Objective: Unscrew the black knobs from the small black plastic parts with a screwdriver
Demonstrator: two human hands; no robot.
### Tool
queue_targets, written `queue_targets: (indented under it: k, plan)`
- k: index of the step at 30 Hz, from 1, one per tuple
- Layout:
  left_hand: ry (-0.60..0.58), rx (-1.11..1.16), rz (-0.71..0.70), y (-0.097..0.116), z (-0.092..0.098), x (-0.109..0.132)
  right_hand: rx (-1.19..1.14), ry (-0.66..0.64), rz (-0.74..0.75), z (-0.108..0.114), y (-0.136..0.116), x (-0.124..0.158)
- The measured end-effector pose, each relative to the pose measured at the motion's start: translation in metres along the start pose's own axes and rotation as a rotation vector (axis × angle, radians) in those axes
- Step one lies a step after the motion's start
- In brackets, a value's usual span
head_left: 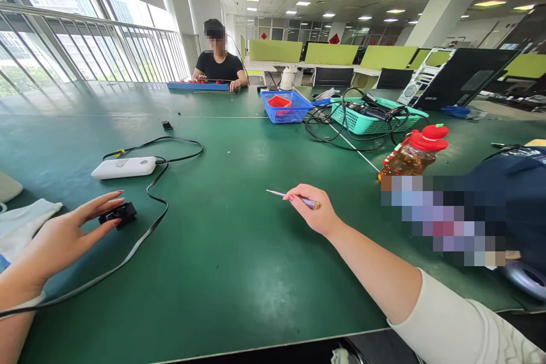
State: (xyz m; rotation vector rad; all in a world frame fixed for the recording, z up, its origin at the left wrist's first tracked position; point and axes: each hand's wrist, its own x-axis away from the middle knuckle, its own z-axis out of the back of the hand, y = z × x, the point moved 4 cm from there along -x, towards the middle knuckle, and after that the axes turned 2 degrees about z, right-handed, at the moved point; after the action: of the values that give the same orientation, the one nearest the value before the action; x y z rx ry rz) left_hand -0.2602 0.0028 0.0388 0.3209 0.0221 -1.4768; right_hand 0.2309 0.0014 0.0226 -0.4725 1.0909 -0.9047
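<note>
My right hand (313,207) is closed around a screwdriver (310,203) with a thin metal shaft that points left, above the green table (239,273). At the left, my left hand (81,233) has its fingers around a small black block-shaped part (120,215), thumb on the near side and fingers on the far side. Just beyond that hand lies a white oblong device (124,167) with a black cable (158,199) running from it past my left wrist.
A blue basket (286,108) and a teal basket of cables (367,123) stand farther back. A red-capped bottle (412,153) and a dark bag (512,199) are at the right. Another person (219,65) sits across the table. A small black piece (166,125) lies at the left.
</note>
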Motion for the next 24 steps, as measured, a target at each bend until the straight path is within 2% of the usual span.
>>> queue_targets:
  k: [3, 7, 11, 16, 24]
  plan:
    - [-0.119, -0.069, 0.04, 0.011, 0.003, 0.003, 0.0, -0.001, 0.008, 0.0, 0.0, 0.0]
    - [-0.105, -0.084, 0.066, 0.019, 0.009, 0.004, -0.008, 0.008, 0.02, 0.0, -0.001, 0.0]
    - [-0.081, -0.083, 0.072, 0.015, 0.01, 0.003, -0.013, 0.005, 0.018, 0.0, 0.0, 0.0]
    - [-0.15, -0.059, 0.049, 0.006, 0.005, -0.001, -0.012, 0.007, 0.021, 0.001, 0.0, 0.0]
    - [-0.006, -0.071, -0.204, 0.011, -0.001, -0.004, 0.004, 0.007, 0.018, 0.001, -0.002, 0.0]
